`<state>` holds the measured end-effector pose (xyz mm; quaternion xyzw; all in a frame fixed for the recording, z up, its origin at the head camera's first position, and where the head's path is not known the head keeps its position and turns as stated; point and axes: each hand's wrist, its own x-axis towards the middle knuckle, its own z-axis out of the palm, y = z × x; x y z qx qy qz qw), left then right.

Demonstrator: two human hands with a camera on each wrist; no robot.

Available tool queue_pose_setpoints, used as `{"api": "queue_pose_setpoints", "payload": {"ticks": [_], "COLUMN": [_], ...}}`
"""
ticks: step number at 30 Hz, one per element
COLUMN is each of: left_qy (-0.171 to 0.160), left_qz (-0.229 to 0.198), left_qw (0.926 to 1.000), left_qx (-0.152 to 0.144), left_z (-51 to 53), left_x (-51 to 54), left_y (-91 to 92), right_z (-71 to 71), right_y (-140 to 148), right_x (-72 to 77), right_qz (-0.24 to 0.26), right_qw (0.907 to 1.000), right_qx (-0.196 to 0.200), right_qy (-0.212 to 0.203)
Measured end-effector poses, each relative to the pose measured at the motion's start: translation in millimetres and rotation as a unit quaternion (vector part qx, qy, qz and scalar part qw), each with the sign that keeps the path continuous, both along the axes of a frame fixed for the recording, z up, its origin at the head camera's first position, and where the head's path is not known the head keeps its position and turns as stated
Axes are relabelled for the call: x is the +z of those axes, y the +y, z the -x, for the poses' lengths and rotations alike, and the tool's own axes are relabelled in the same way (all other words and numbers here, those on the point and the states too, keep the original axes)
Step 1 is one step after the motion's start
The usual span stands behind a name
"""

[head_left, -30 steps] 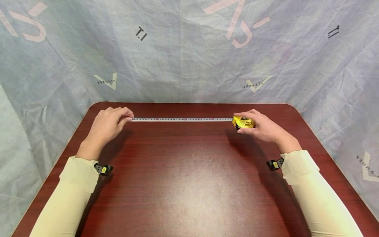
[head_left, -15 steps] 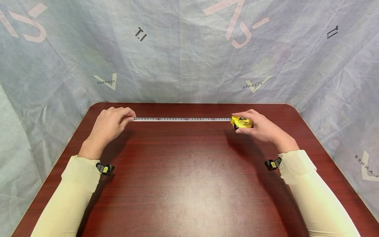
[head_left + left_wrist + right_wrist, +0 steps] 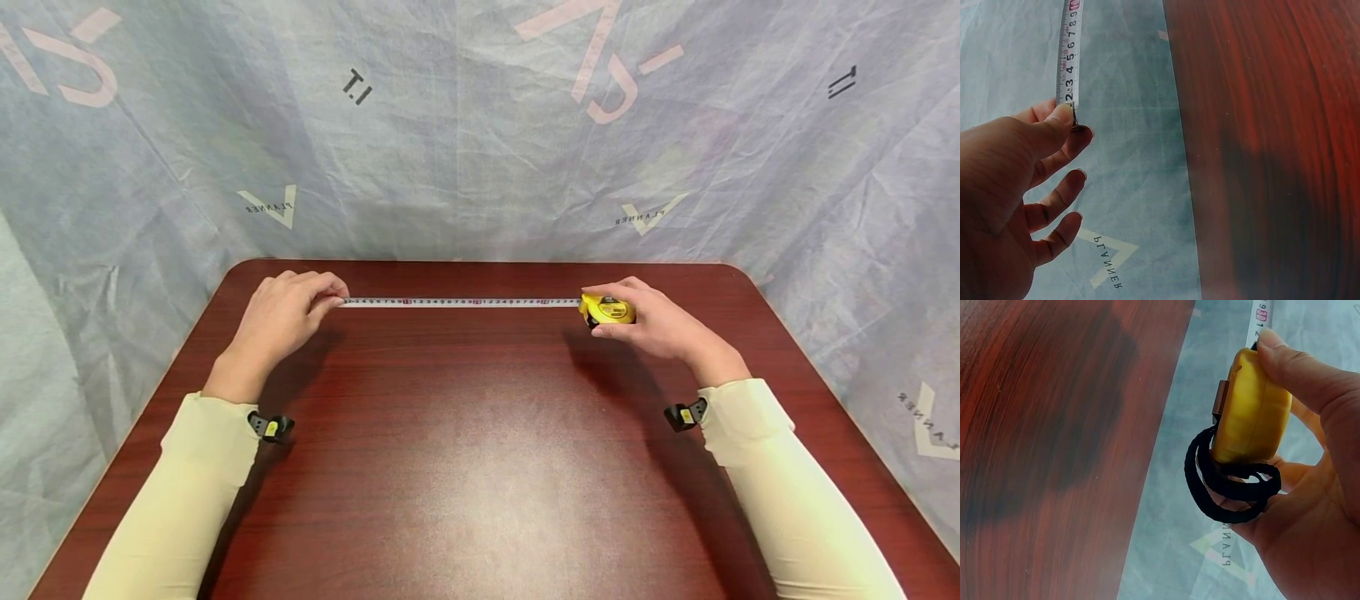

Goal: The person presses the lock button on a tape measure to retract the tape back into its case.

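2 cream sleeves [image 3: 176,500], 2 black wrist cameras [image 3: 677,420], yellow patches [image 3: 272,428]

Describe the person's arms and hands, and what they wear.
Long, plain, pale cream sleeves with loose cuffs. At each cuff sits a small black device with a yellow mark. The left hand and right hand are ungloved.
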<state>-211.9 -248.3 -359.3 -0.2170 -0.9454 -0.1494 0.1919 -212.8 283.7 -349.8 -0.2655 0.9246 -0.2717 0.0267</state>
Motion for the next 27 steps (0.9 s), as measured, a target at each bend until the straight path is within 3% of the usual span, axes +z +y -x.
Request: {"api": "queue_pose_setpoints", "payload": {"ticks": [12, 21, 27], "left_qy": [-0.006, 0.007, -0.006], "left_qz": [0.001, -0.001, -0.001], "left_qw": [1.0, 0.9999, 1.0], "left_qx": [0.001, -0.01, -0.006], "left_z": [1.2, 2.9, 4.9], "left_x": [-0.8, -2.1, -2.6], "left_y": [4.1, 6.6, 8.2], "right_z": [1.2, 2.1, 2.4], "right_y": [-5, -9, -12], "right_x": [-1.4, -3.9, -4.8], "right_qz": [0.003, 0.008, 0.005], "right_qw": [1.0, 1.0, 1.0], "right_qx": [-0.001, 0.006, 0.0], "right_qy": [0.0, 0.002, -0.006]}}
